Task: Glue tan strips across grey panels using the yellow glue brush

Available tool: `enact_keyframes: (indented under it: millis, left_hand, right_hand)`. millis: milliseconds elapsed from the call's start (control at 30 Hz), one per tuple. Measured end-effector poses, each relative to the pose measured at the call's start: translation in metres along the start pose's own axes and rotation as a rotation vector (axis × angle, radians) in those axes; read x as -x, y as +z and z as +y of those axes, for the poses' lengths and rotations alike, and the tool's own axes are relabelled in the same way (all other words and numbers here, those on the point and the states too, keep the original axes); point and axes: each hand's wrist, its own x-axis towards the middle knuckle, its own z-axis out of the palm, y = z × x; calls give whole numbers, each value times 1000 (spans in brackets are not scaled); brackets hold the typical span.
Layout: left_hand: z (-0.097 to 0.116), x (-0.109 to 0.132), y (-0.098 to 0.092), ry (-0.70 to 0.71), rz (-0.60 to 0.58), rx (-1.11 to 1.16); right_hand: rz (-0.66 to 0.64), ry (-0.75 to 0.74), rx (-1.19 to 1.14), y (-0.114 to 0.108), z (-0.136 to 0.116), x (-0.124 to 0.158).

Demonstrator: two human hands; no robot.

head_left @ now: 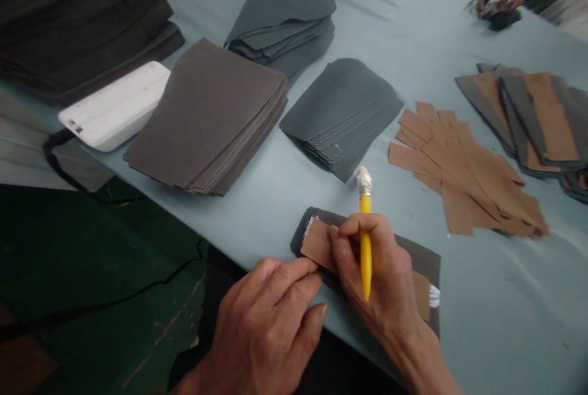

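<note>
A dark grey piece point(420, 250) lies near the table's front edge with a tan strip point(316, 240) along it. White paste shows at both ends of the strip. My right hand point(379, 266) is closed around a yellow-handled brush point(365, 248), its white-coated tip pointing away from me. The thumb and index fingertip of that hand touch the strip. My left hand point(271, 315) rests at the near edge of the piece, its fingers stretched out and touching the strip's side, thumb apart. Part of the strip is hidden under my right hand.
Loose tan strips point(463, 168) lie to the right, beside finished-looking grey pieces with tan bands point(542, 113). Grey stacks point(342, 113) and a brown-grey stack point(215, 113) stand farther back. A white device point(114, 107) sits at the left table edge, with a black strap point(68, 168) hanging down.
</note>
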Motion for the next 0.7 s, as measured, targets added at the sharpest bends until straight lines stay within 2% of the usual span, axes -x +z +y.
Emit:
enact_keyframes:
  millis: [700]
  left_hand:
    - [-5, 0, -8, 24, -1, 70]
  right_hand:
    - [13, -58, 81, 3, 2, -4]
